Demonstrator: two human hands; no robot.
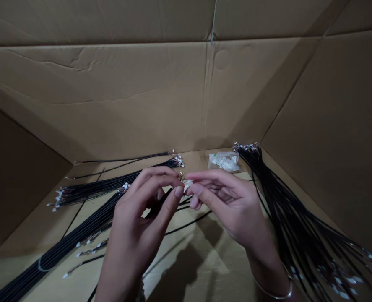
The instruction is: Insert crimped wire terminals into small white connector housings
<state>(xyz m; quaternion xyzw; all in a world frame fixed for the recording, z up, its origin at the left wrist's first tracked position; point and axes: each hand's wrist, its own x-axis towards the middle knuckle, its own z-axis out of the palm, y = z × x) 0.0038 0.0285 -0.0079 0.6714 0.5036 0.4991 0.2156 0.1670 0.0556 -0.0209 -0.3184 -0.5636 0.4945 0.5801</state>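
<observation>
My left hand is closed in a pinch on the end of a black cable, whose thin bare wire ends stick up past the fingertips. Facing it, my right hand pinches a small white connector between thumb and index finger. The two sets of fingertips almost meet; whether a wire sits inside the connector is too small to make out. Below the hands, several black cables run across the surface, partly covered by the left hand.
A tied bundle of black cables lies at left, with another bundle behind it. A clear bag of white connectors rests near the back wall. At right spreads a large cable bundle. Cardboard walls enclose the back and sides.
</observation>
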